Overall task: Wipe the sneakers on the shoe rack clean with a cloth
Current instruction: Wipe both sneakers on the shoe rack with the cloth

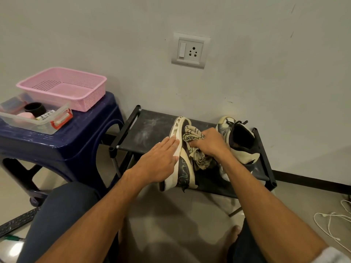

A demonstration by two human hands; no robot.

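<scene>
A low black shoe rack (144,128) stands against the wall. A black and cream sneaker (185,168) lies tipped on its side on the rack, sole facing left. My left hand (157,160) presses flat against its sole with straight fingers. My right hand (210,143) grips a crumpled beige patterned cloth (191,135) against the sneaker's upper. A second cream and black sneaker (239,141) stands upright at the rack's right end, just beyond my right hand.
A dark blue plastic stool (72,147) stands left of the rack, bearing a pink basket (62,88) and a clear container (28,124) of small items. A wall socket (190,50) sits above. White cables (332,223) lie on the floor at right. My knees fill the foreground.
</scene>
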